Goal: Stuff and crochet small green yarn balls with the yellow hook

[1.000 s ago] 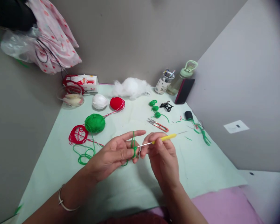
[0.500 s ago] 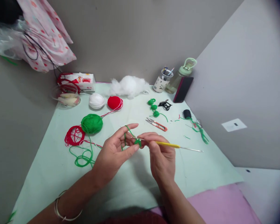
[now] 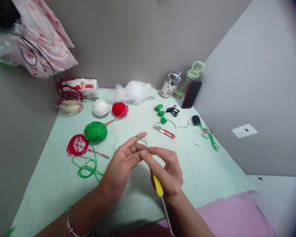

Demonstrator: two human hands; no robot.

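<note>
My left hand [image 3: 118,166] is closed in a pinch on a small green crochet piece, now mostly hidden behind the fingers. A strand of green yarn [image 3: 142,139] runs over its raised index finger down to the hook tip. In my right hand [image 3: 169,171] is a crochet hook [image 3: 158,187] with a yellow grip, its working end up at the left fingertips and its metal tail slanting down toward me. Both hands meet above the table. Left of them lies a ball of green yarn [image 3: 95,132] with loose loops [image 3: 87,171] trailing from it.
Around the back stand white yarn [image 3: 100,108], red yarn [image 3: 119,109], white stuffing [image 3: 135,92], a pen cup [image 3: 168,88], a bottle [image 3: 184,87] and a phone [image 3: 191,94]. Orange thread snips [image 3: 165,132], green crocheted balls [image 3: 161,113] and a black claw clip [image 3: 173,111] lie nearer.
The hook has swung from nearly level, pointing right, to steep with its tail toward me. My right hand has turned and closed in on the left fingertips, covering the green piece.
</note>
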